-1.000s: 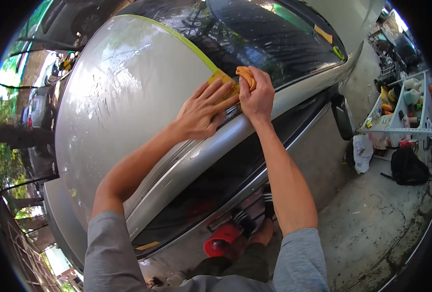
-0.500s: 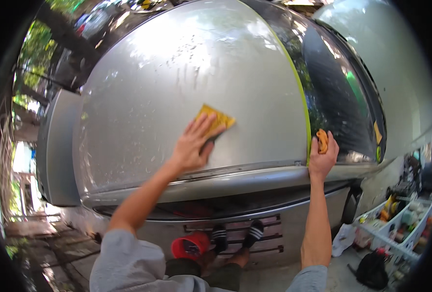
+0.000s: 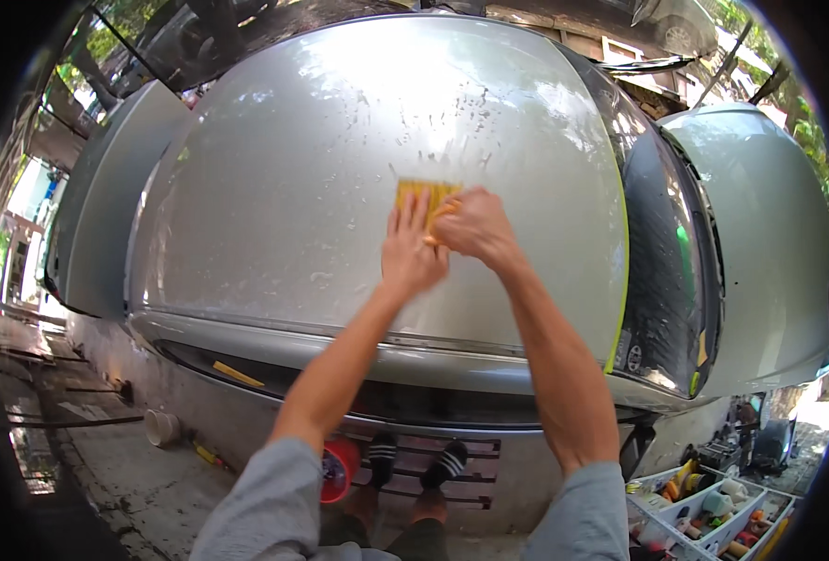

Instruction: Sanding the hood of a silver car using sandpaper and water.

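Both my hands are together over the middle of a silvery car roof (image 3: 274, 206), wet with drops and streaks. My left hand (image 3: 415, 251) holds a yellow sandpaper sheet (image 3: 414, 188) down on the roof, its fingers stretched over it. Just right of it, my right hand (image 3: 478, 226) is closed in a fist around a squeezed orange sponge or cloth (image 3: 443, 213), right above the sheet. Most of the orange piece is hidden by the fingers. Yellow-green tape (image 3: 624, 271) runs along the roof's right edge.
The windshield (image 3: 659, 234) and hood (image 3: 760, 243) lie to the right. A yellow strip (image 3: 238, 374) rests by the side window. Below are a red bucket (image 3: 352, 456) and a slatted stand (image 3: 475, 474) under my feet. A divided white crate (image 3: 749, 524) holds several bottles and tools.
My right hand has swung left from the windshield edge to beside my left hand, bringing the orange piece. The left hand stays on the sandpaper. The view has shifted.
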The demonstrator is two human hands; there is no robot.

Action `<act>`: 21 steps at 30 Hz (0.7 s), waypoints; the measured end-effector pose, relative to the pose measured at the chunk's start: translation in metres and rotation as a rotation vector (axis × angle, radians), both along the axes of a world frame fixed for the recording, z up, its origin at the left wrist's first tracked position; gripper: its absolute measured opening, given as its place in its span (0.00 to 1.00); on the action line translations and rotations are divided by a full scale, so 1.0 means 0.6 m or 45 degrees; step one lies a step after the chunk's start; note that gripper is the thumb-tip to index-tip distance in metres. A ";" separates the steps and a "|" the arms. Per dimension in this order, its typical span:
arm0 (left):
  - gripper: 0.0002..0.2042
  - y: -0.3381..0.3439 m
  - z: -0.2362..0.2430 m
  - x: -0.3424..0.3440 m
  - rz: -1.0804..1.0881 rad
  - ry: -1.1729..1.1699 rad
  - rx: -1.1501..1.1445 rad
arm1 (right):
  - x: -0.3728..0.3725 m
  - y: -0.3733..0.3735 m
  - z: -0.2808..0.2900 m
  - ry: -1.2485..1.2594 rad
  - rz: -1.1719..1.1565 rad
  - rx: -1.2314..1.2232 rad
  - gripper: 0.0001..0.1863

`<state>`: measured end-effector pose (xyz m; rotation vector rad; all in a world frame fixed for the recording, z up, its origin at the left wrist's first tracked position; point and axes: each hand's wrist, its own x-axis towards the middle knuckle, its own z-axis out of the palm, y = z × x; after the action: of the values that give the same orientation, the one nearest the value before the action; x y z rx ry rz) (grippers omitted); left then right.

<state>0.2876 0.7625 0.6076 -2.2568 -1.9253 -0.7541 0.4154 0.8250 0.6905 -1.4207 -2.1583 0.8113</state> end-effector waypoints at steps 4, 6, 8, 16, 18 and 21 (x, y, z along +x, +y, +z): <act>0.24 0.007 -0.011 -0.050 -0.159 0.043 0.035 | -0.049 -0.060 0.022 0.199 -0.058 0.146 0.11; 0.24 0.151 0.026 -0.107 0.028 0.050 0.056 | -0.001 -0.088 -0.016 0.376 -0.055 0.358 0.19; 0.26 0.168 0.023 -0.119 -0.031 0.078 -0.038 | 0.147 -0.120 -0.079 0.284 -0.218 0.571 0.26; 0.26 0.179 0.077 -0.112 -0.458 0.245 -0.289 | 0.450 -0.290 -0.212 0.455 -0.962 0.389 0.23; 0.27 0.322 0.091 -0.134 -0.268 0.379 -0.259 | 0.433 -0.272 -0.232 0.440 -0.926 0.379 0.22; 0.27 0.236 0.077 -0.094 -0.223 -0.012 -0.379 | 0.453 -0.284 -0.221 0.394 -0.943 0.332 0.22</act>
<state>0.2311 0.9043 0.6536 -2.6262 -1.9785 -0.5232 0.6873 0.6545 0.5581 -1.6471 -1.2933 0.4098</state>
